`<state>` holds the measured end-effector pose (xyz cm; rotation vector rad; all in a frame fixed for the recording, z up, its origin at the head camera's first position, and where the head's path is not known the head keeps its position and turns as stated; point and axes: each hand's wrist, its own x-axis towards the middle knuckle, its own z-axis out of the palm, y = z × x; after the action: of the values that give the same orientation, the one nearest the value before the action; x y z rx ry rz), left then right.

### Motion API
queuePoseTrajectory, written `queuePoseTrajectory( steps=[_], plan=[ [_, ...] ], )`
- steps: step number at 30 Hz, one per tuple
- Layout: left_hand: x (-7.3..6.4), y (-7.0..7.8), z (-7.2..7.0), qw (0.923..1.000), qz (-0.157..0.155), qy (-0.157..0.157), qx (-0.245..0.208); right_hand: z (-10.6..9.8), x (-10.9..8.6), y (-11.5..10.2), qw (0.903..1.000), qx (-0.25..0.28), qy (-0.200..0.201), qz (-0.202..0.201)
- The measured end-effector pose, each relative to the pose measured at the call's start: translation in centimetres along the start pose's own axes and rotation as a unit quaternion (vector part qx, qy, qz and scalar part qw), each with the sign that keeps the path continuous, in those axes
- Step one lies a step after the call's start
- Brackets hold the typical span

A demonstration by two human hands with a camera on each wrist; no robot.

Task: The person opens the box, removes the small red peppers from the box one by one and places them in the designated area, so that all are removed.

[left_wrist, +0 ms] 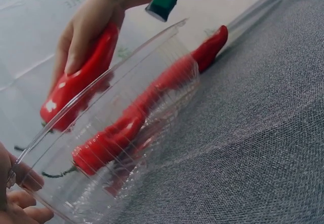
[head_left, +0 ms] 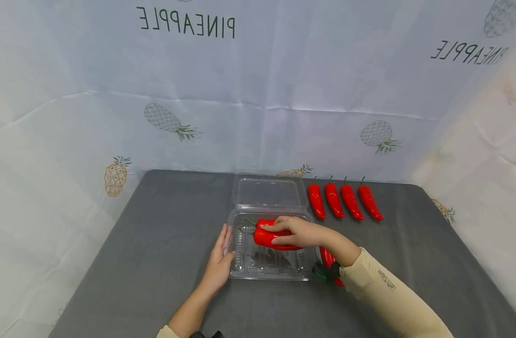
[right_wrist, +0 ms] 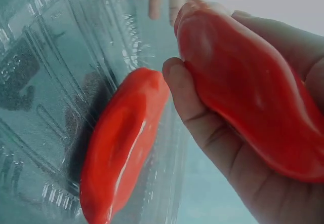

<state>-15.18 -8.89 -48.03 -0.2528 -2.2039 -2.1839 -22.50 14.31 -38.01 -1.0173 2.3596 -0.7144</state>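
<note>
My right hand [head_left: 297,231] grips a red pepper [right_wrist: 243,87], thumb on one side and fingers on the other, above the clear plastic container [head_left: 236,267]. Another red pepper [right_wrist: 124,143] lies inside the container; the left wrist view shows it through the clear wall. In the head view these peppers overlap under my right hand. My left hand [head_left: 219,263] rests against the container's left side, with fingers along the rim and the thumb at its edge. The hinged lid [head_left: 270,192] lies folded back, away from me.
Several red peppers [head_left: 334,201] stand in a row right of the lid, stems pointing away. One more pepper [head_left: 327,258] lies right of the container, partly under my right forearm. The grey tabletop [head_left: 173,211] meets a pineapple-print curtain [head_left: 258,94] behind.
</note>
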Motion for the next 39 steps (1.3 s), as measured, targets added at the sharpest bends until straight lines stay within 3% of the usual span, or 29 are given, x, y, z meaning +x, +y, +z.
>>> queuePoseTrajectory(
  steps=[11,26,39],
  plan=[
    [-0.2,0.1,-0.1,0.9998,0.020,0.007,0.006,0.3,-3.0,1.0,0.9952,0.061,0.072,0.025],
    [0.1,0.1,-0.1,1.0000,-0.003,0.005,0.005,1.4,-6.3,1.2,0.9829,0.109,0.145,0.033],
    [0.0,0.2,0.0,1.0000,-0.004,0.004,0.006,3.4,-9.2,2.6,0.9538,0.189,0.226,0.056]
  ],
)
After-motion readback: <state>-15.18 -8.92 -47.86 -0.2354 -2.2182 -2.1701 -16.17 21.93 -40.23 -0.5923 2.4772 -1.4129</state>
